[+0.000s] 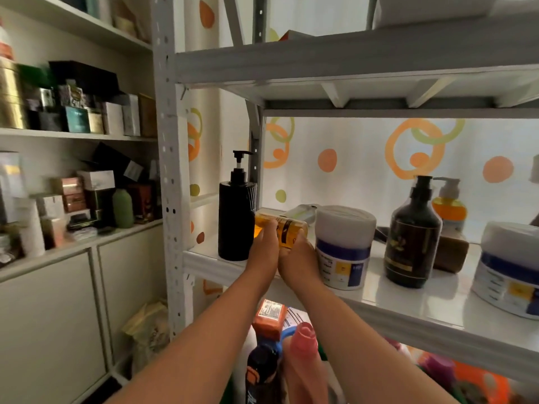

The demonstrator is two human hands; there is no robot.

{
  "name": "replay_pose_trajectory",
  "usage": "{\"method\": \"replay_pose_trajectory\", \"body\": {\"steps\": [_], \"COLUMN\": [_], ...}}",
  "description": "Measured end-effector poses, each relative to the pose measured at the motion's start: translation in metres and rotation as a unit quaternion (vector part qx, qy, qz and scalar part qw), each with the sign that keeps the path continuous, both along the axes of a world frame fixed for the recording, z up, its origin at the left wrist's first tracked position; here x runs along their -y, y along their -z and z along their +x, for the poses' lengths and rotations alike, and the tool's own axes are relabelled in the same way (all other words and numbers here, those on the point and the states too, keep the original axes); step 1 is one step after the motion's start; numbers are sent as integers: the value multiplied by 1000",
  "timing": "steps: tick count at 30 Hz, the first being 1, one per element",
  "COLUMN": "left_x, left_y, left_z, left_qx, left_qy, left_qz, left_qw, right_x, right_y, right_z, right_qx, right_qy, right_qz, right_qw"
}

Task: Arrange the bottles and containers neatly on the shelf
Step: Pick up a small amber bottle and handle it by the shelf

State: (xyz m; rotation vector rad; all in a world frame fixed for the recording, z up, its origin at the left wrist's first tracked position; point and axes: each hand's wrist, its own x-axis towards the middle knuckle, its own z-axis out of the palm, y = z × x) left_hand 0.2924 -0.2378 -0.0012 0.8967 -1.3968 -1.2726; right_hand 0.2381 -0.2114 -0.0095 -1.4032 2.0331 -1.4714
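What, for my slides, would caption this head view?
Left hand and right hand grip an amber bottle between a black pump bottle and a white tub.

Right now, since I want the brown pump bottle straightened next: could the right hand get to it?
Probably not yet: the right hand grips the amber bottle with the left hand, and the white tub stands between it and the brown pump bottle.

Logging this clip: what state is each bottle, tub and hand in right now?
amber bottle: tilted sideways, held in both hands
left hand: grips amber bottle
right hand: grips amber bottle
black pump bottle: upright
left white tub: upright, lid on
dark pump bottle: upright
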Motion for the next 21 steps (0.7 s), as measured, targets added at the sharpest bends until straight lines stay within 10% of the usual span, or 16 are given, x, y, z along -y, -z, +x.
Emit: {"method": "replay_pose_trajectory", "body": {"steps": [21], "left_x": [6], "left_y": [-8], "left_z": [3], "left_qx": [22], "left_qy": [-15], "left_qz": [130], "left_qw": [991], "right_x": [-13], "right_y": [-13], "right_z": [11], "right_qx": [-40], "right_qy": [0], "right_qz": [32], "right_qw": [999]}}
